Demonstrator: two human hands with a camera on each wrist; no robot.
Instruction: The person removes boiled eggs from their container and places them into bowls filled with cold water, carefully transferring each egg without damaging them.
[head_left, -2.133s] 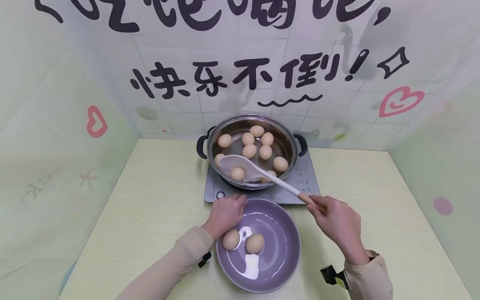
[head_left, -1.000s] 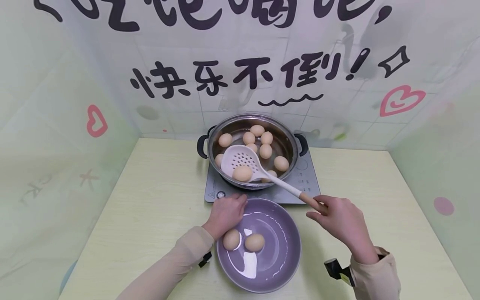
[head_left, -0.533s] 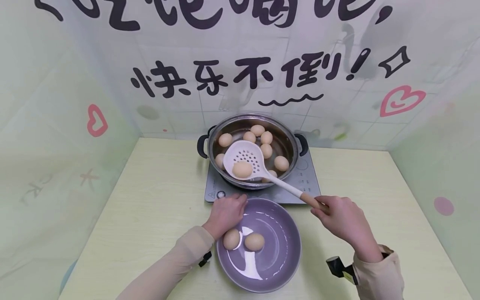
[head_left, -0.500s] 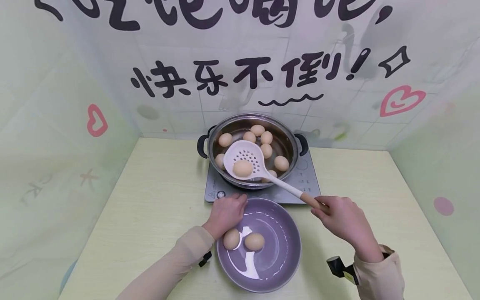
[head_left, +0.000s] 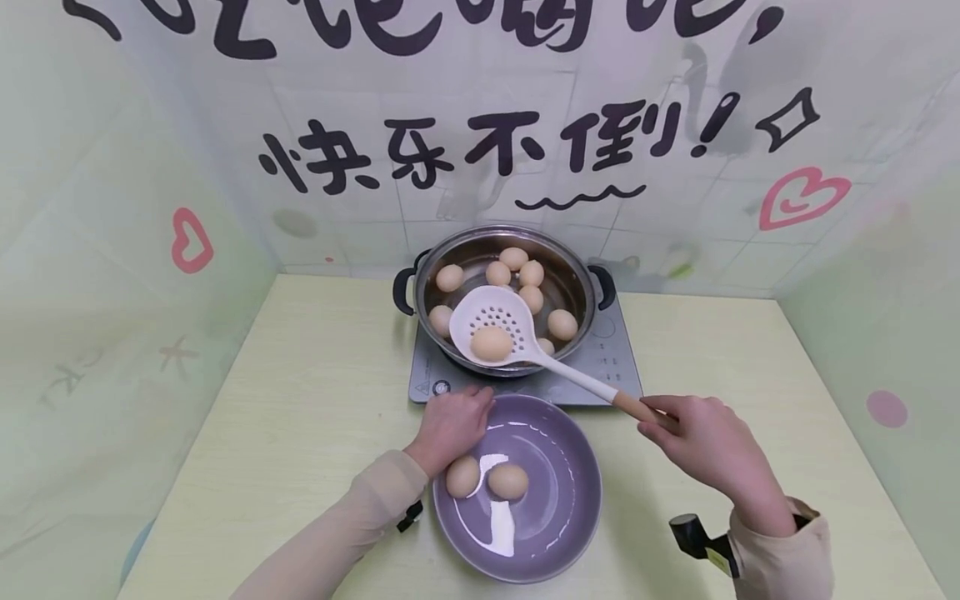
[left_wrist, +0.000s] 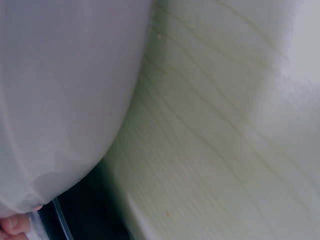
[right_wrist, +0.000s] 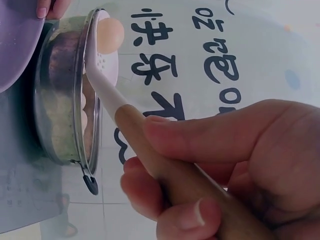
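My right hand grips the wooden handle of a white slotted spoon. The spoon's perforated bowl carries one brown egg above the near side of a steel pot. In the right wrist view, thumb and fingers wrap the wooden handle, and the egg sits in the raised spoon head. My left hand holds the upper left rim of a purple bowl. Two eggs, a left egg and a right egg, lie in that bowl. Fingertips show at the bowl's edge.
Several eggs lie in the pot, which has black side handles. It stands on a grey induction cooktop close to the printed backdrop. Pale wood tabletop extends on both sides.
The slotted spoon has risen out of the pot with an egg in it and shifted slightly right and nearer. My right hand moved right; my left hand stayed at the bowl.
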